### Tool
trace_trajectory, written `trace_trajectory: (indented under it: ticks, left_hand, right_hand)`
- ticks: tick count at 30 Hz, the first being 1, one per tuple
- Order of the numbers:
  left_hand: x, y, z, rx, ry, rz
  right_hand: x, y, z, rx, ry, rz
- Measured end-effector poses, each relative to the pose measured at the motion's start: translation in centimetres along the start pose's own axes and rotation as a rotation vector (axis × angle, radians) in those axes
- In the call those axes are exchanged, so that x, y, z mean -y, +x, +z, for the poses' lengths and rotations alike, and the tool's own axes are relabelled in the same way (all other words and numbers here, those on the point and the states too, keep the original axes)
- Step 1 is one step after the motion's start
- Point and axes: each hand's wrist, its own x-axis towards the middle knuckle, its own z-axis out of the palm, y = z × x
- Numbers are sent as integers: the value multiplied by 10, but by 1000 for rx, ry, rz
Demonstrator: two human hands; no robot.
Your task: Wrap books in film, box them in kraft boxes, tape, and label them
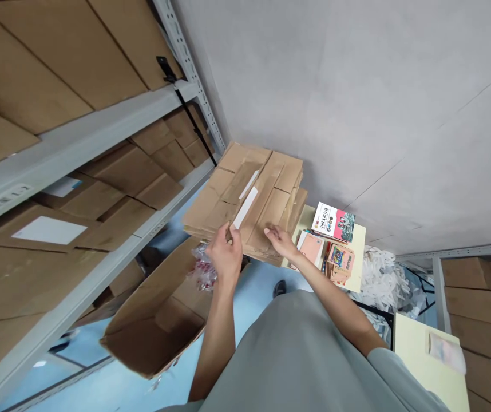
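Note:
A stack of flattened cardboard boxes [252, 177] stands in front of me against the grey wall. Near its front edge, my left hand [226, 249] is closed, thumb and fingers pinched on the top flattened box beside the lower end of a white strip [245, 209]. A second, smaller white strip [249, 184] lies just beyond. My right hand [282, 241] rests at the right part of the same top box, its fingers loosely stretched out over the cardboard.
An open cardboard carton [155, 320] with crumpled clear plastic [205, 266] stands on the blue floor at left. Boxes fill the left shelving [99, 126]. Books [333, 222] lie on a pale table [359, 252] at right, near a heap of white strips [378, 280].

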Motion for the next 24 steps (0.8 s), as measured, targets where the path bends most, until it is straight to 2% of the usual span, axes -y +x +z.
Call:
trace_trajectory:
  ticks: [2, 3, 4, 6, 8, 11, 14, 16, 19, 21, 24]
  left_hand:
    - [-32, 1, -15, -55, -104, 11]
    - [-48, 1, -20, -41, -163, 13]
    - [-63, 0, -23, 1, -224, 18]
    - [-88, -4, -20, 156, -342, 42]
    - [-107, -10, -4, 375, -432, 83]
    - [-135, -31, 37, 757, -499, 174]
    - [-174, -71, 82, 1148, -539, 309]
    - [-205, -109, 108, 1368, -567, 403]
    - [-247, -182, 141, 1561, -637, 461]
    - [-266, -240, 164, 1642, -704, 423]
    - [-280, -341, 205, 1824, -734, 330]
  right_hand:
    - [7, -11, -19, -22, 163, 75]
    - [9, -18, -33, -75, 239, 98]
    - [9, -28, -51, -159, 300, 99]
    - [5, -53, -97, -408, 336, 32]
    - [-7, -90, -152, -694, 288, -27]
    - [-35, -170, -228, -1074, 138, -51]
    - [-61, -274, -278, -1265, 7, 10]
    - [-74, -345, -292, -1295, -23, 93]
    - [-93, -446, -289, -1339, 25, 214]
    - [-108, -504, -278, -1425, 94, 256]
    - [-136, -574, -262, -1566, 178, 290]
